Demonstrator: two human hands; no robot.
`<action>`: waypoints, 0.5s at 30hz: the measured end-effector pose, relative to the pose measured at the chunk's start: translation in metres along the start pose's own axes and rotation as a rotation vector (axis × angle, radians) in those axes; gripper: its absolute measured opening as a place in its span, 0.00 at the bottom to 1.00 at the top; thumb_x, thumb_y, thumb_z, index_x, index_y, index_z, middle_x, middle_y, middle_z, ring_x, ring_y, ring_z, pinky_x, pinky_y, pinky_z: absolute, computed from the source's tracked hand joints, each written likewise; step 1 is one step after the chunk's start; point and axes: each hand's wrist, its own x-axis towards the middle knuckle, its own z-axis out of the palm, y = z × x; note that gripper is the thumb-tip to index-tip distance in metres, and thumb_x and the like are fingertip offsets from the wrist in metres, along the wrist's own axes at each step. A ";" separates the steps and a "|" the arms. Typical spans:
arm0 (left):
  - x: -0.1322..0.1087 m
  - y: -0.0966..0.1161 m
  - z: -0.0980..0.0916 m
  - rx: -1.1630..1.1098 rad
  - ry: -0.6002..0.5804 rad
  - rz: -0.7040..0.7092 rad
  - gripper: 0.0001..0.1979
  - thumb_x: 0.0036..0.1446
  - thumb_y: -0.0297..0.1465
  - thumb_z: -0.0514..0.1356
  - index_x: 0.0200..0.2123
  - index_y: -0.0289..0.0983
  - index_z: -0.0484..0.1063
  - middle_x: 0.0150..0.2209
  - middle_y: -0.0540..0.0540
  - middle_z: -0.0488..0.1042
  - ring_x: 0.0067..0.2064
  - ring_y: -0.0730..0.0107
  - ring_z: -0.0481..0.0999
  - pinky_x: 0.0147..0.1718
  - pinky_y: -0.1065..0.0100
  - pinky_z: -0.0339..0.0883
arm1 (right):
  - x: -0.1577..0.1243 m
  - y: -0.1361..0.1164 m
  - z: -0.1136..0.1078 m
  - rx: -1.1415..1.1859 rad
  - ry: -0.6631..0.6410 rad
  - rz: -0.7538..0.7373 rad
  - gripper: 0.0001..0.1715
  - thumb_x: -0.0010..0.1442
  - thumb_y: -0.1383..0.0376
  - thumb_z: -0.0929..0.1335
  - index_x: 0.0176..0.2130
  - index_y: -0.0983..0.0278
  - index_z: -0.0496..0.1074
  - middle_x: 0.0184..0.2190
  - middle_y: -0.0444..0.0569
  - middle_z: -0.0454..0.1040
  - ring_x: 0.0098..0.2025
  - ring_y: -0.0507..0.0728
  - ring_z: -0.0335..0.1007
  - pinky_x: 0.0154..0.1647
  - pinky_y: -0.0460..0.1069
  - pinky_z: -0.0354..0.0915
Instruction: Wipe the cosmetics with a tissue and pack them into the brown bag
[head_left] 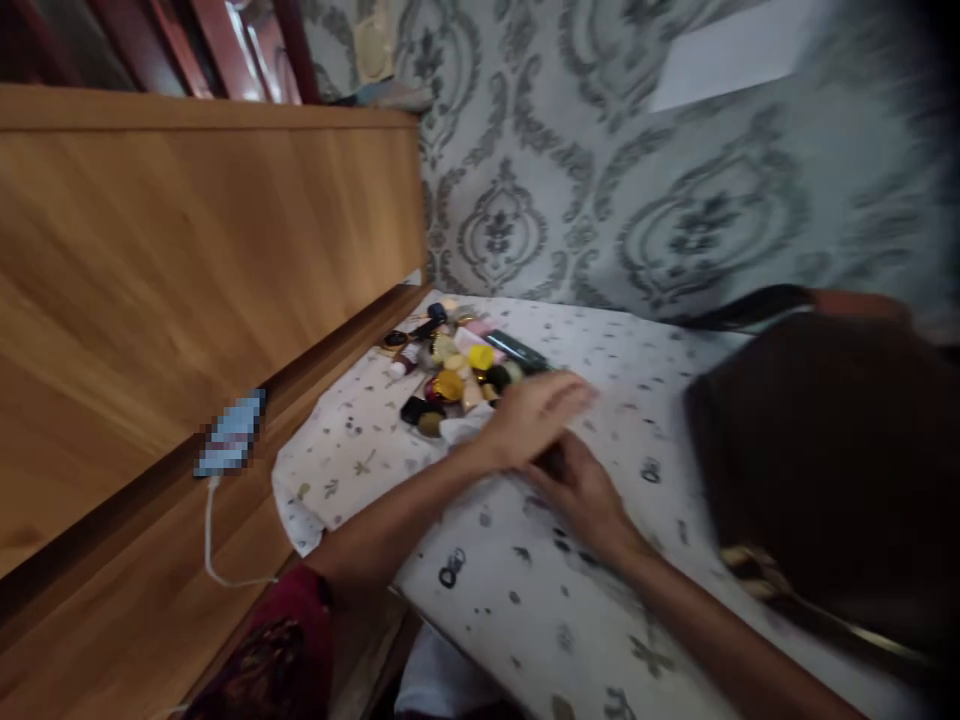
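Observation:
My left hand (pixel 536 415) reaches across above the cloth-covered table, its fingers stretched out and blurred by motion. Just below and touching or nearly touching it is my right hand (pixel 589 490), with its fingers curled. Something dark shows between the right thumb and fingers, but I cannot make out what it is or whether it is only shadow. A pile of small bottles and jars lies beyond the hands, among them a yellow-capped one (pixel 481 357), a dark green tube (pixel 516 350) and a red and gold jar (pixel 444 387). White crumpled material (pixel 463 425) lies by my left wrist.
The patterned white tablecloth (pixel 517 600) covers the surface. A large dark brown bag (pixel 810 450) stands at the right. At the left, a wooden panel (pixel 210 250) rises beside a ledge, where a phone (pixel 231 435) rests with a white cable (pixel 208 540). Patterned wallpaper (pixel 510 200) is behind.

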 end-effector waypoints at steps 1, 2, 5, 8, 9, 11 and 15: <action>0.001 -0.005 -0.009 -0.016 0.057 -0.028 0.12 0.67 0.29 0.49 0.39 0.34 0.72 0.39 0.44 0.77 0.41 0.69 0.76 0.43 0.70 0.70 | -0.002 -0.004 -0.004 -0.014 0.002 0.017 0.28 0.56 0.55 0.72 0.52 0.63 0.68 0.45 0.53 0.75 0.46 0.64 0.71 0.49 0.59 0.67; 0.000 -0.010 -0.018 -0.002 0.114 -0.047 0.12 0.67 0.30 0.49 0.38 0.34 0.72 0.38 0.45 0.77 0.41 0.69 0.75 0.42 0.70 0.69 | -0.002 -0.008 -0.006 -0.023 -0.006 0.030 0.29 0.55 0.55 0.72 0.53 0.63 0.66 0.47 0.53 0.74 0.48 0.64 0.70 0.50 0.59 0.66; -0.013 -0.023 -0.045 0.136 0.124 -0.092 0.12 0.66 0.32 0.50 0.38 0.34 0.73 0.38 0.45 0.76 0.40 0.68 0.74 0.42 0.69 0.68 | -0.001 -0.018 -0.007 0.025 -0.025 0.062 0.28 0.54 0.56 0.71 0.52 0.62 0.66 0.47 0.52 0.74 0.48 0.63 0.70 0.50 0.58 0.65; -0.039 -0.030 -0.063 0.301 -0.005 -0.083 0.13 0.65 0.34 0.52 0.45 0.35 0.73 0.44 0.43 0.75 0.47 0.63 0.73 0.49 0.63 0.67 | 0.000 -0.022 -0.006 0.061 -0.021 0.074 0.26 0.52 0.57 0.72 0.49 0.62 0.66 0.44 0.50 0.75 0.46 0.61 0.71 0.48 0.56 0.66; -0.049 -0.031 -0.065 0.361 -0.081 -0.064 0.15 0.65 0.34 0.53 0.49 0.35 0.72 0.46 0.42 0.75 0.49 0.61 0.72 0.52 0.60 0.65 | 0.000 -0.022 -0.007 0.071 -0.016 0.071 0.26 0.51 0.58 0.72 0.48 0.62 0.67 0.43 0.50 0.75 0.46 0.61 0.71 0.47 0.56 0.66; -0.069 -0.029 -0.064 0.493 -0.187 -0.039 0.18 0.64 0.35 0.55 0.55 0.36 0.68 0.54 0.39 0.71 0.55 0.57 0.69 0.56 0.55 0.63 | -0.001 -0.022 -0.007 0.088 0.002 0.061 0.26 0.50 0.59 0.73 0.48 0.62 0.67 0.43 0.49 0.75 0.45 0.61 0.72 0.47 0.56 0.67; -0.095 -0.025 -0.049 0.749 -0.274 0.013 0.20 0.63 0.29 0.55 0.58 0.39 0.66 0.59 0.38 0.66 0.60 0.54 0.64 0.58 0.50 0.61 | -0.006 -0.021 -0.011 0.085 0.043 0.060 0.33 0.49 0.60 0.74 0.53 0.61 0.66 0.43 0.49 0.75 0.44 0.60 0.72 0.47 0.56 0.68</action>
